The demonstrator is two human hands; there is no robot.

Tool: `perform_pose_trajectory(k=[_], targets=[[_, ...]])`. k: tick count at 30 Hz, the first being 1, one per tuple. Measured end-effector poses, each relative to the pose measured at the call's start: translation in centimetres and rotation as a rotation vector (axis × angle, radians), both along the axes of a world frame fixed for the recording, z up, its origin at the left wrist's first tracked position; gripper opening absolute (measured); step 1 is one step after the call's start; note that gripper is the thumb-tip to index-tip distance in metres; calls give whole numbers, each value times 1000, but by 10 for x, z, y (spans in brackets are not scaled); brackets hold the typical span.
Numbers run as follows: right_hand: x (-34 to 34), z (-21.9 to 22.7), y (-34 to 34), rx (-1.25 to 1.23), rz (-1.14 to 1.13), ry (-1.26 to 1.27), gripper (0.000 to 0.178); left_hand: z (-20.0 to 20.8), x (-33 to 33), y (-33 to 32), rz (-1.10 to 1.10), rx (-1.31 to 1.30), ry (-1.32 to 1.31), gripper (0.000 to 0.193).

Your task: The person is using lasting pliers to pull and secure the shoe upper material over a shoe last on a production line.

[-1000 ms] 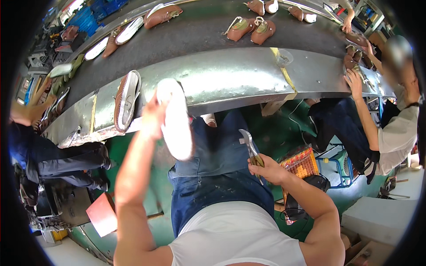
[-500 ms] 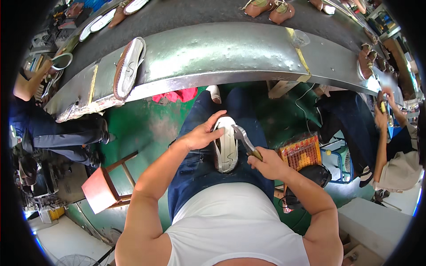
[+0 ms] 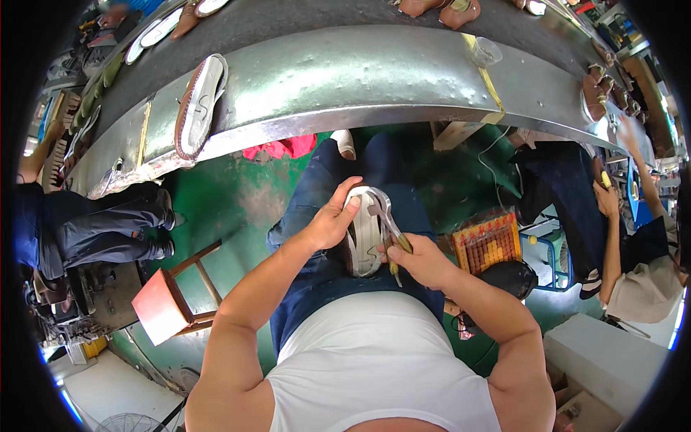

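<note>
A shoe lies on my lap with its pale underside up and brown stitched upper showing along its side. My left hand is closed around its far end, thumb on the underside and fingers round the edge. In my right hand is a pair of lasting pincers, their handles spread apart. The curved metal head rests over the shoe's far end, close to my left thumb. Whether the jaws pinch the material cannot be made out.
Ahead runs a metal-edged workbench, with another upturned shoe on its edge and brown shoes farther back. A red-seated stool stands left. A beaded seat cover is at right. Co-workers sit on both sides.
My right hand has moved slightly left and nearer the shoe. The pincers' handles have spread, and their head has come over the shoe's far end.
</note>
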State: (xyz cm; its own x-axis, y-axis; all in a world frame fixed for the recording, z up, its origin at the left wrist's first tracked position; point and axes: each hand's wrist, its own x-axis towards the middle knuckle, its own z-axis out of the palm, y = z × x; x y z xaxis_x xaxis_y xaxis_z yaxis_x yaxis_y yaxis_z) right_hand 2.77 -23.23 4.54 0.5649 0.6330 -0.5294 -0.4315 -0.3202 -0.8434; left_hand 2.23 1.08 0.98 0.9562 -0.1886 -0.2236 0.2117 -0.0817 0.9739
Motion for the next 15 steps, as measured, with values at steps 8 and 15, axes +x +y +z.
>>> perform_pose_trajectory(k=[8,15], targets=[[62,38,-15,214,-335,-243,26,-4,-5,-1,43,60,-34,44],[6,5,-6,-140,128,86,26,-23,1,-3,222,-27,64,41]])
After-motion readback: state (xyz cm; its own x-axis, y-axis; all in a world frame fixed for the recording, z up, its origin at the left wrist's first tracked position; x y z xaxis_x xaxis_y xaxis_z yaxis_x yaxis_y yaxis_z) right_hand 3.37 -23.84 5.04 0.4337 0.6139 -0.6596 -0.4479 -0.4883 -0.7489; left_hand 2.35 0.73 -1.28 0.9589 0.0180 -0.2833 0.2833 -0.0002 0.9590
